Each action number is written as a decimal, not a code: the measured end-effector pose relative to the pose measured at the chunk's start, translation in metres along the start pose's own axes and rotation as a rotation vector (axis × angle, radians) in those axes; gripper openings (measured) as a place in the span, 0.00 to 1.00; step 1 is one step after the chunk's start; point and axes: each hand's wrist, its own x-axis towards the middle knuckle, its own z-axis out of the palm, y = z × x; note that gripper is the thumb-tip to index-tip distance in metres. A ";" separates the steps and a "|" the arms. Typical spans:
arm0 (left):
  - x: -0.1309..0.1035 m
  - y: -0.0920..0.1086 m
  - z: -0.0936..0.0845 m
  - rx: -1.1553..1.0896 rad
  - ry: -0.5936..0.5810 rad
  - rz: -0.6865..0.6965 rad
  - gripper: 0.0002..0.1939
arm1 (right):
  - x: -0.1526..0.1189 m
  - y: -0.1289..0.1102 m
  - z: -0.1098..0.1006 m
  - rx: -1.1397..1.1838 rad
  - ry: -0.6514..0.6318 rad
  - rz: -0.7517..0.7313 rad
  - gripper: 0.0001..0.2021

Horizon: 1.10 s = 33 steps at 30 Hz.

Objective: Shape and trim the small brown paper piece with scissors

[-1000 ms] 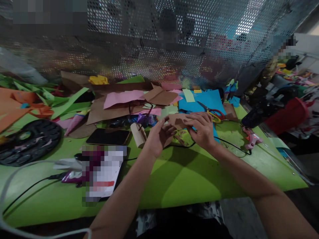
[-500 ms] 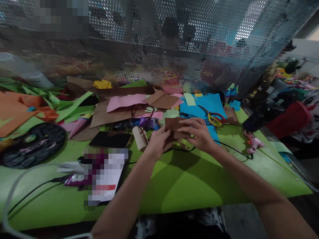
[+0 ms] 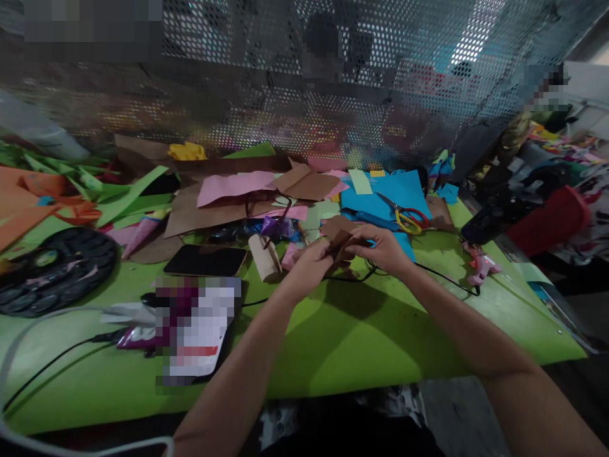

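Observation:
Between my two hands is a piece of brown paper [image 3: 339, 240], bent and partly covered by the fingers. My left hand [image 3: 311, 263] pinches its left side. On its right side, my right hand [image 3: 378, 247] grips the edge between thumb and fingers. Just left of my left hand, a cardboard tube [image 3: 264, 257] lies on the green table [image 3: 342, 343]. Scissors with red and yellow handles [image 3: 406, 217] rest on blue sheets [image 3: 413, 190] beyond my right hand. A black cord runs on the table beneath the hands.
A pink glue gun [image 3: 481, 266] stands at the right. On the left lie a phone [image 3: 205, 260], a purple glue gun [image 3: 136, 338] and a black round palette [image 3: 57, 270]. Pink sheets [image 3: 238, 188] and brown scraps line the back, before a perforated metal screen [image 3: 266, 108].
The brown paper, flat and facing me before, is now bent and turned between my hands. My right hand's fingers have moved from its face to its edge. The view has shifted slightly.

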 end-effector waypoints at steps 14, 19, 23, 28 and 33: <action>-0.004 0.007 0.007 0.659 0.095 0.191 0.06 | -0.002 0.000 0.009 0.021 0.149 0.082 0.08; -0.005 0.009 0.010 0.649 0.076 0.220 0.05 | -0.004 0.004 0.016 0.162 0.198 0.187 0.10; -0.005 0.006 0.010 0.598 0.055 0.199 0.07 | -0.003 0.005 0.018 0.158 0.259 0.225 0.14; -0.005 0.005 0.009 0.582 0.046 0.191 0.10 | -0.001 0.000 0.014 0.224 0.222 0.245 0.16; -0.005 0.007 0.008 0.547 0.031 0.163 0.12 | 0.000 -0.001 0.010 0.271 0.166 0.326 0.13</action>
